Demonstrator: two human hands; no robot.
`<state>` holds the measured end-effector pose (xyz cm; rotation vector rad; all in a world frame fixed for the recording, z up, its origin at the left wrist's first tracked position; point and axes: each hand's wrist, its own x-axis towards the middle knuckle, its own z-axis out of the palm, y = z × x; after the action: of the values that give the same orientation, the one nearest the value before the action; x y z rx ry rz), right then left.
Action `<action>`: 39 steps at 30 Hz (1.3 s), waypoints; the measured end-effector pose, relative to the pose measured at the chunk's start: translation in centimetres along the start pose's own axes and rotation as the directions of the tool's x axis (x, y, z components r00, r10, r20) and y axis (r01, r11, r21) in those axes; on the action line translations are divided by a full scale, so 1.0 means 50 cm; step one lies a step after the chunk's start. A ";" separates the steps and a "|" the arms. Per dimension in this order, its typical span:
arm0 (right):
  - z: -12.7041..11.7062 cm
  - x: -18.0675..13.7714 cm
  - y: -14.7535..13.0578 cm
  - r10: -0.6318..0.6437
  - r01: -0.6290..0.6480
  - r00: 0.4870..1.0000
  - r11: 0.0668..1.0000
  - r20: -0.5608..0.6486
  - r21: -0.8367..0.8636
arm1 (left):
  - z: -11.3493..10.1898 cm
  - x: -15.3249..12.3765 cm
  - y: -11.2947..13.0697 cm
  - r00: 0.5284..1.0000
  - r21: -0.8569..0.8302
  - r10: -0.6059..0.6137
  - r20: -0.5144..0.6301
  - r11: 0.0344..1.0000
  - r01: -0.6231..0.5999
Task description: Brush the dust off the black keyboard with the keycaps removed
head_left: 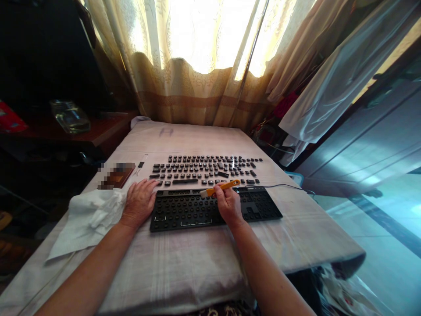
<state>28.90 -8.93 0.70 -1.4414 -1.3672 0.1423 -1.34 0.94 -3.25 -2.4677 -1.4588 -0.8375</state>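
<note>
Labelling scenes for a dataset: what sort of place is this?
Probably a room in a home rather than a workshop: backlit patterned curtains, pale fabric hanging at the right, and a cloth-covered table bearing the keyboard.

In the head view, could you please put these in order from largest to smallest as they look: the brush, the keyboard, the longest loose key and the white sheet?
1. Keyboard, partly covered by the right hand
2. White sheet, crumpled
3. Brush
4. Longest loose key
</note>
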 end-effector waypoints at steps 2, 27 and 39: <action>0.006 -0.010 0.008 -0.042 0.042 0.999 0.997 0.009 -0.058 | 0.001 0.000 -0.001 1.000 0.001 0.008 -0.006 1.000 -0.008; 0.002 -0.028 0.015 -0.092 0.098 0.993 0.992 0.079 -0.075 | -0.003 0.002 0.003 1.000 -0.003 -0.009 0.007 1.000 0.009; 0.006 -0.029 0.019 -0.114 0.118 0.993 0.984 0.033 -0.132 | -0.005 0.002 0.005 1.000 -0.018 -0.014 0.016 1.000 0.014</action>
<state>28.83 -9.61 -0.91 -1.4699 -1.5015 -0.0069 -1.19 0.79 -2.97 -2.4856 -1.4814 -0.8396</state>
